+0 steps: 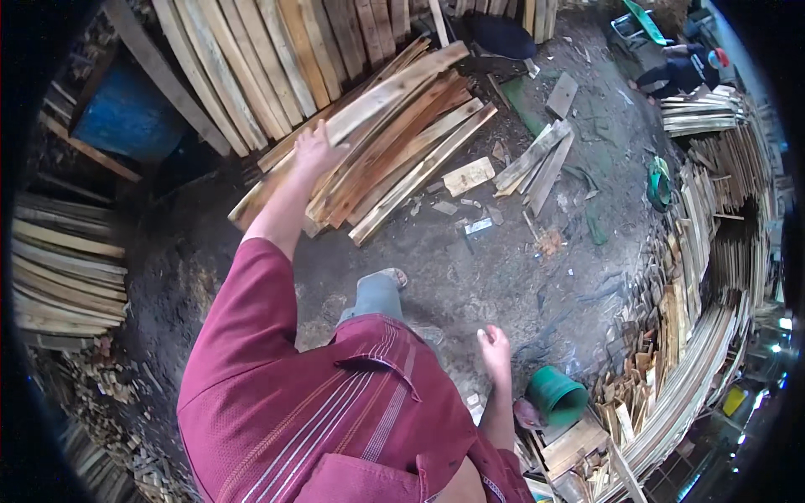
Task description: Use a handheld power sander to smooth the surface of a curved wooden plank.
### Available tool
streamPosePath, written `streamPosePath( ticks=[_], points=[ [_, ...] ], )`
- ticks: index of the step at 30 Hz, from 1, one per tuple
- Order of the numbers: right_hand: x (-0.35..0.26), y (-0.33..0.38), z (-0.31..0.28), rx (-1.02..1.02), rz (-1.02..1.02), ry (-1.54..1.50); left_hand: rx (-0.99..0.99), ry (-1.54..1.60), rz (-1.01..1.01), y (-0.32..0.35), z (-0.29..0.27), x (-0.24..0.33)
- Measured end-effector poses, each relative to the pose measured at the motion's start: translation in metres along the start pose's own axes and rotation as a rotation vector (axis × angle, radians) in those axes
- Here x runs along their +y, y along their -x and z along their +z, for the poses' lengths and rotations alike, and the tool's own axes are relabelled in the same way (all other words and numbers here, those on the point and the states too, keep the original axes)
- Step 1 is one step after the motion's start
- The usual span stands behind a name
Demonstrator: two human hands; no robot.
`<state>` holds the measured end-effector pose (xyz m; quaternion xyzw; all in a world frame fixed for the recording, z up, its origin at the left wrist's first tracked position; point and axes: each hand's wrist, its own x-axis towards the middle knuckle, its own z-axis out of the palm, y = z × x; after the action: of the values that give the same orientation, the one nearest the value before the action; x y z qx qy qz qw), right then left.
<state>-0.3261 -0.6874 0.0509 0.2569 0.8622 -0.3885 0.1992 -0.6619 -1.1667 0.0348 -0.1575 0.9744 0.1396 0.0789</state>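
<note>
Fingers (pixel 498 334) of your right hand (pixel 495 343) curl loosely around nothing, near a green bucket (pixel 549 387) whose inside is hard to see. Farther out, your left hand (pixel 316 152) seems to rest, spread wide, on the long pale board (pixel 394 89) atop the wood pile (pixel 419 126); it looks stiff and a bit heavy, so hold both long edges near the middle. Beyond, leftward, sits a blue barrel (pixel 130 113), insides hidden.

Planks (pixel 401 141): wood, rough-sawn, matt. Leaning boards (pixel 268 71): bare wood, rough, matt. Bucket (pixel 557 397): plastic, smooth, faintly glossy. Drum (pixel 130 113): scuffed, dull; metal or plastic, unclear. Shirt (pixel 243 327): woven cloth, matt, fine-textured. Trouser leg (pixel 379 295): cloth, matt. Ground (pixel 470 285): rough, mostly matt.
</note>
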Motion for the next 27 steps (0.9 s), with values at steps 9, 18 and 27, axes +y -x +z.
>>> streamPosePath(
  ticks=[9, 18, 27],
  points=[
    [0.173, 0.120, 0.044, 0.281, 0.617, -0.602, -0.915, 0.200, 0.209, 0.152, 0.182, 0.132],
    [0.335, 0.283, 0.174, 0.328, 0.861, -0.566, -1.074, -0.585, 1.164, 0.303, 0.264, 0.218],
    [0.418, 0.332, 0.166, 0.788, 1.144, -1.306, -0.819, -0.405, 0.865, 0.349, 0.335, 0.351]
  ],
)
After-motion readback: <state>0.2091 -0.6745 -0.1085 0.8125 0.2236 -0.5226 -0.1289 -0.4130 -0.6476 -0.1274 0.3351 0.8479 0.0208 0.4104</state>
